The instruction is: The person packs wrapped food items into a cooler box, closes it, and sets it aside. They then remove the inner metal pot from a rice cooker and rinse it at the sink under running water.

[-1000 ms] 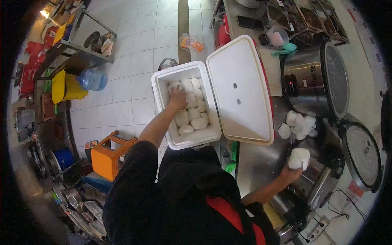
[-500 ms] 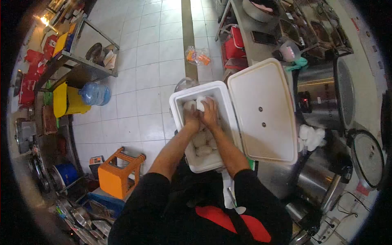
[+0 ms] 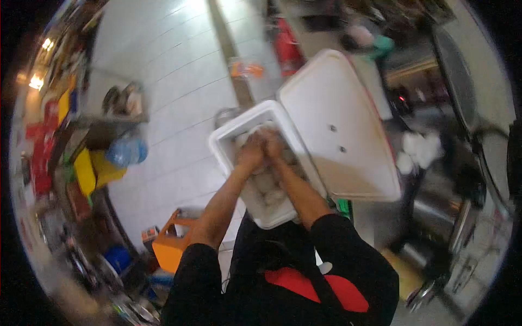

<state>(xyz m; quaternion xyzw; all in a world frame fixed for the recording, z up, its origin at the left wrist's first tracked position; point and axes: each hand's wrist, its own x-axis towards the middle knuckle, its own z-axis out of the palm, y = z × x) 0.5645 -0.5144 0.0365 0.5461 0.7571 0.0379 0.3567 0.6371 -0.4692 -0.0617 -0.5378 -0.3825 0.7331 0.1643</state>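
Both hands reach down into an open white cooler box (image 3: 222, 142) in front of me. My left hand (image 3: 252, 152) is in its far half, fingers smeared by motion and partly hidden. Close beside it, my right hand (image 3: 273, 145) has its fingers curled on a white rounded bundle (image 3: 263, 128) at the far end. Several more pale rounded bundles (image 3: 267, 187) lie in the box below my wrists; blur hides what they are made of. The white lid (image 3: 348, 157) is swung open to the right of the box.
A metal counter with cookers (image 3: 429, 204) runs along the right, holding crumpled white bags (image 3: 421, 149). At left are an orange stool (image 3: 171, 252), a blue water bottle (image 3: 128, 151) and a yellow bin (image 3: 89, 171). A clear bag with orange items (image 3: 247, 69) lies on the tiled floor.
The view has turned and become blurred, so the box appears shifted slightly left and tilted. My hands stay inside the box and now sit closer together at its far end.
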